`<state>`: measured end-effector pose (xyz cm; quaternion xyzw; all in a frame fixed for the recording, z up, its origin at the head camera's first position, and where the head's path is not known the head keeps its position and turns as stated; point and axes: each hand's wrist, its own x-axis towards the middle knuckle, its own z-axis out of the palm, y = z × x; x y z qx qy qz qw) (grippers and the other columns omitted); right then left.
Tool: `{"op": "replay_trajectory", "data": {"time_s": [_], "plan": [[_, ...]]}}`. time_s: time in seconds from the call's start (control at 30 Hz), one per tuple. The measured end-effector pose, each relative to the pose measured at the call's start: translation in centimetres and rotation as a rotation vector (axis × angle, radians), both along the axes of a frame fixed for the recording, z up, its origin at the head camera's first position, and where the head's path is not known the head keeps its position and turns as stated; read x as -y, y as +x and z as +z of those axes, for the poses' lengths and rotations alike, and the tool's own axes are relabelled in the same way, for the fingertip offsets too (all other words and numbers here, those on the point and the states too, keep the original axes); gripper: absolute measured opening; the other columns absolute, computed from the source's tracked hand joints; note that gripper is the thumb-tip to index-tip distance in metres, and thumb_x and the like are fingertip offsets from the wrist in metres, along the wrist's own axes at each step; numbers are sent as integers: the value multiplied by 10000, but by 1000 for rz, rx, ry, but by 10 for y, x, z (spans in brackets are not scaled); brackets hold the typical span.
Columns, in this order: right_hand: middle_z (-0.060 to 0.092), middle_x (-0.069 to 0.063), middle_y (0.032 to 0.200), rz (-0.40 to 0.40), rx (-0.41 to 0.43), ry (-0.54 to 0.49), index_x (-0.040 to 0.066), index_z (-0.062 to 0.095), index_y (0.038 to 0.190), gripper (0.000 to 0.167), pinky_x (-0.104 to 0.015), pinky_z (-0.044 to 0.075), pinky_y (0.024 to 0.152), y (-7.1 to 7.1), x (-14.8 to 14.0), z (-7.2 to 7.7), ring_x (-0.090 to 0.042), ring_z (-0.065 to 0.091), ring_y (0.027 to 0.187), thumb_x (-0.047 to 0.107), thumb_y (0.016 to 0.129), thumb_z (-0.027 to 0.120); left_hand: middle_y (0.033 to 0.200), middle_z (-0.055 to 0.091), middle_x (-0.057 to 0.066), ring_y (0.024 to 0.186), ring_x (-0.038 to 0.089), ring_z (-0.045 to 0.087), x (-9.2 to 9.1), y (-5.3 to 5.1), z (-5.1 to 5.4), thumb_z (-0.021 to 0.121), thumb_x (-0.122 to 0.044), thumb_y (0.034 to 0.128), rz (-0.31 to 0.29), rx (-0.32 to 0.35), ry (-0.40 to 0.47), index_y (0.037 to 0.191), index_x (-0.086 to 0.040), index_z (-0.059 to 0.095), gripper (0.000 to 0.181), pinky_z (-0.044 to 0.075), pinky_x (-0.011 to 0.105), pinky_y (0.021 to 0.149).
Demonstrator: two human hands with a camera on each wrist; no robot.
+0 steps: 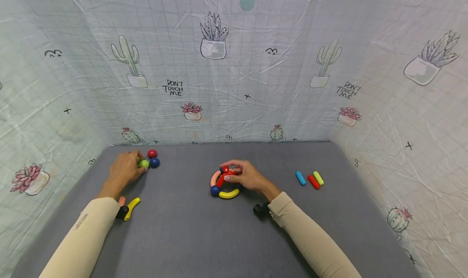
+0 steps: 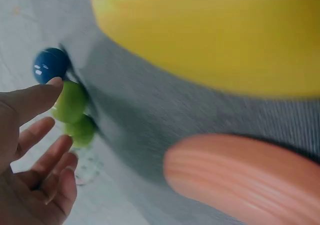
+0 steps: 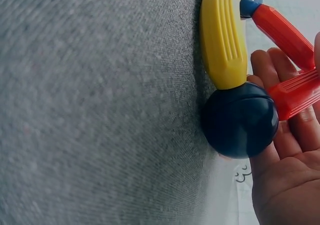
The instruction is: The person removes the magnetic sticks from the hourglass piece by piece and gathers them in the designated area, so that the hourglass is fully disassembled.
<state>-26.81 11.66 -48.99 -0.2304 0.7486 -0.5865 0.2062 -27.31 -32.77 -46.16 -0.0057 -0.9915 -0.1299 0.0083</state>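
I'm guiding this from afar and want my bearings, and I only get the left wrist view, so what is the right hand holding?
Observer: The right hand holds a red stick of a ball-and-stick build.
Operator: I can see a blue ball and green balls; any other ball beside them?
Observer: Yes, a red ball next to the blue one.
Operator: Any loose pieces off to the right?
Observer: Yes: a blue stick, a loose red stick and a yellow-green stick.

Grey desk (image 1: 190, 237); pale, wrinkled, grid-lined cloth (image 1: 234, 77) behind and at sides, printed with 2 tall cacti (image 1: 128, 55), 2 "DON'T TOUCH ME" texts (image 1: 173, 87).
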Motion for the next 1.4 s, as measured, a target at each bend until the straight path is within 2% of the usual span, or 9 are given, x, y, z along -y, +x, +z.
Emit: {"op": "replay_trajectory", "data": {"time_s": [0.1,0.23,0.43,0.63,0.77,0.93,1.03,1.13,1.4], "plan": [[785,-181,1195,-6,-47,13,35,602,1471,501,-328,630,897,0,-2,0,-159,757,1002,93,993,743,1200,561,299,1142,515,531,-12,6,6,814,-281,926,-10,-84,12,1285,-21,607,489,501,660,784],[788,-163,1081,-22,-109,31,47,621,1456,514,-261,592,777,-1,-5,0,-118,692,848,83,967,777,1186,604,273,1121,478,573,-39,14,18,831,-280,917,-89,-166,32,1248,-23,657,453,509,648,866],[782,-148,1110,-40,-157,56,53,632,1438,518,-273,610,826,3,-12,2,-167,737,928,90,950,801,1170,658,207,1119,414,606,-85,24,22,851,-238,913,-224,-190,101,1228,-52,694,398,508,594,932],[764,-147,1146,-85,-210,97,61,696,1289,403,-287,622,860,7,-17,2,-224,739,987,107,916,842,1128,697,147,1063,347,637,-129,38,13,871,-246,900,-328,-173,189,1195,-89,718,367,535,532,904],[766,-119,1076,-103,-256,156,63,744,1198,332,-252,608,802,9,-20,2,-204,722,930,107,892,864,1106,706,109,996,304,658,-155,48,2,881,-260,890,-381,-121,248,1196,-87,728,384,552,476,858],[774,-57,970,-131,-305,245,84,777,1104,239,-241,587,742,13,-20,2,-145,704,837,97,882,867,1066,707,74,925,230,662,-182,53,-12,891,-274,881,-419,-37,334,1192,-100,735,389,551,380,812],[770,-24,956,-155,-333,287,100,774,1079,213,-246,593,751,15,-18,1,-107,699,825,104,886,864,1021,703,52,868,169,642,-191,54,-18,898,-264,873,-427,-9,381,1164,-119,740,361,530,311,778],[764,-7,959,-177,-373,310,111,769,1067,213,-240,598,762,17,-16,2,-84,700,829,98,880,869,969,691,39,813,139,625,-198,53,-23,907,-235,862,-434,-15,416,1115,-117,741,324,512,268,730],[769,-22,1000,-253,-474,337,123,762,1052,228,-248,613,757,20,-11,0,-116,735,838,83,863,882,919,662,6,783,113,595,-203,52,-30,922,-217,842,-406,-20,440,1010,-127,756,253,495,250,715]]}}
